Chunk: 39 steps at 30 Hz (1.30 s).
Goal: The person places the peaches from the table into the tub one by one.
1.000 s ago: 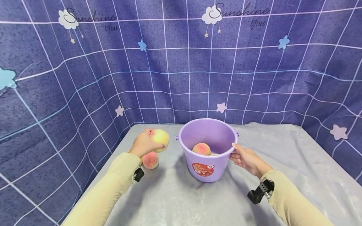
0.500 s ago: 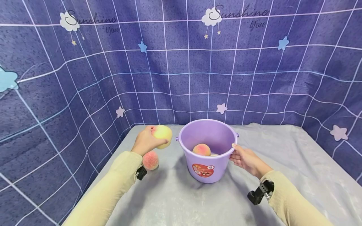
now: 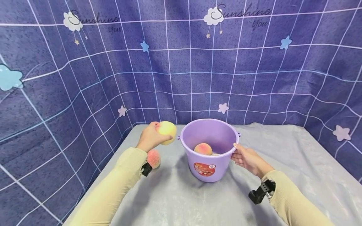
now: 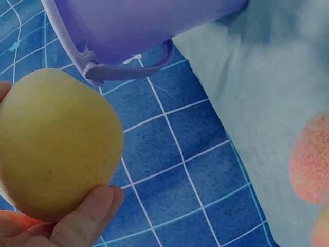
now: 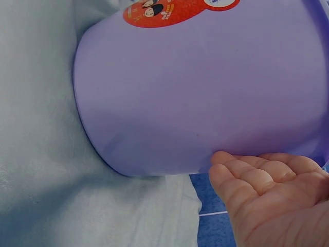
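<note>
My left hand [image 3: 150, 138] grips a yellow peach [image 3: 167, 133] with a pink blush, raised above the table just left of a purple bucket [image 3: 222, 166]. In the left wrist view, thumb and fingers press the peach's [image 4: 61, 144] sides. On the bucket's right side, my right hand [image 3: 249, 160] holds the rim, thumb on top and fingers below against the outer wall. Inside the bucket lies a peach [image 3: 203, 149], with another pale fruit partly hidden by the front wall. A reddish peach [image 3: 154, 158] rests on the table, partly behind my left wrist.
A grey cloth [image 3: 181, 201] covers the table. Blue gridded fabric [image 3: 181, 62] hangs at the back and left. In the left wrist view, the bucket's handle [image 4: 133, 72] hangs down, and a second peach [image 4: 321, 229] shows at the corner beside the reddish one.
My left hand has carried the yellow peach slightly up and to the right, closer to the bucket. The right hand and the bucket stay in place.
</note>
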Motion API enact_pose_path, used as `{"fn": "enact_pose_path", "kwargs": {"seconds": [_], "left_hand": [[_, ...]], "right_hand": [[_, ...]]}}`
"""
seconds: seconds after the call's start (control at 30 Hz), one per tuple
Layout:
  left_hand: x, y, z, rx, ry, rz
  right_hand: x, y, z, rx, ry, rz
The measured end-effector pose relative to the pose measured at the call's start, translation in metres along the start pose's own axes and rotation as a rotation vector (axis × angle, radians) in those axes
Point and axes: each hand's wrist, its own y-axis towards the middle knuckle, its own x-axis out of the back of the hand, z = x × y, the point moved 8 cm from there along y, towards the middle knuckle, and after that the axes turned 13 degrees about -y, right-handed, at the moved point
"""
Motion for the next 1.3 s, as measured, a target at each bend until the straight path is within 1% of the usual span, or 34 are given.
{"fn": "enact_pose_path", "kwargs": {"seconds": [0.2,0.33,0.47,0.63,0.73,0.9,1.03,1.2,1.3], "left_hand": [[-0.006,0.003,-0.006,0.017,-0.039,-0.007],[-0.008,0.004,-0.011,0.016,-0.040,-0.014],[-0.012,0.004,-0.018,0.002,-0.046,-0.003],[-0.018,0.005,-0.028,-0.025,-0.076,0.001],[-0.024,0.006,-0.032,-0.032,-0.101,0.005],[-0.035,0.007,-0.037,-0.040,-0.117,0.015],[-0.041,0.008,-0.043,-0.053,-0.117,0.005],[-0.050,0.009,-0.051,-0.065,-0.128,0.022],[-0.053,0.008,-0.055,-0.066,-0.139,0.026]], "right_hand": [[0.001,0.000,0.000,0.000,0.001,-0.011],[-0.001,0.001,-0.001,-0.002,0.008,-0.011],[-0.003,0.001,-0.003,-0.008,0.017,-0.012],[-0.002,0.002,-0.005,-0.012,0.010,-0.012],[-0.001,0.002,-0.005,-0.015,0.003,-0.017],[0.001,0.002,-0.003,-0.012,0.006,-0.021],[0.001,0.001,-0.002,-0.008,0.011,-0.016],[0.001,0.000,-0.001,-0.008,0.009,-0.013],[0.001,0.000,-0.001,-0.004,0.015,-0.009]]}}
